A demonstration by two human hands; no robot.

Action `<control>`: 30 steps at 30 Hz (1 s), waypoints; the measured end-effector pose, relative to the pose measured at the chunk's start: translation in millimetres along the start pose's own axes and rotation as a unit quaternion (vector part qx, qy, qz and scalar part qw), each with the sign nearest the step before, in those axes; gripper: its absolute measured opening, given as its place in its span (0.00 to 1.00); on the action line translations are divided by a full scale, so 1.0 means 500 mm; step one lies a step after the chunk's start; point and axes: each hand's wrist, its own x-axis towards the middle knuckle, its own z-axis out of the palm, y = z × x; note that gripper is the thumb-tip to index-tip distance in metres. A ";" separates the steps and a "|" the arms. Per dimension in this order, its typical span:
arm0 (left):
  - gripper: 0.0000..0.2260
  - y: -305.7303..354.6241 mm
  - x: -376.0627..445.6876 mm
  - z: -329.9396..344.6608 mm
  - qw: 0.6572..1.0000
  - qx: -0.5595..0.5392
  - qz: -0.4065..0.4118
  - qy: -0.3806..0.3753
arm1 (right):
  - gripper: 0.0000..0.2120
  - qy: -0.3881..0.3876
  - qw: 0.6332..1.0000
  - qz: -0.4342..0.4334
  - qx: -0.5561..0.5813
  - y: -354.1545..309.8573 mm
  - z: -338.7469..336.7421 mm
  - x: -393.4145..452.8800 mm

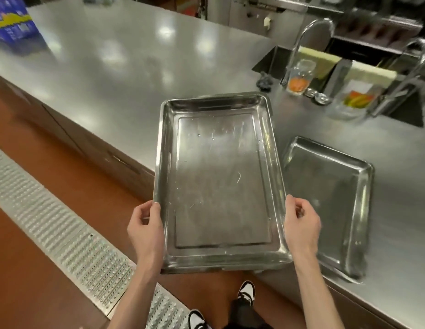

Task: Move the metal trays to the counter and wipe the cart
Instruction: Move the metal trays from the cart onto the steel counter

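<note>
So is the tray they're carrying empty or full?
Empty. The held tray shows only its bare, scratched metal floor; the left hand and right hand grip its sides.

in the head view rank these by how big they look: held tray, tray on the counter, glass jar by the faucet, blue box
1. held tray, though it is nearest the camera
2. tray on the counter
3. blue box, cut off by the frame edge, so unsure
4. glass jar
</note>
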 end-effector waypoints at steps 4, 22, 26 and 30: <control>0.07 0.010 -0.017 0.069 0.999 0.000 0.000 -0.054 | 0.11 0.042 0.999 0.017 0.003 0.021 -0.053 0.023; 0.06 -0.001 -0.108 0.421 0.976 0.037 0.016 -0.213 | 0.05 0.156 0.984 0.084 0.022 0.207 -0.268 0.170; 0.08 -0.026 -0.117 0.485 0.968 0.073 0.040 -0.237 | 0.08 0.146 0.984 0.103 0.013 0.264 -0.297 0.202; 0.10 -0.053 -0.125 0.541 0.960 0.116 0.050 -0.251 | 0.08 0.153 0.982 0.112 -0.002 0.292 -0.318 0.227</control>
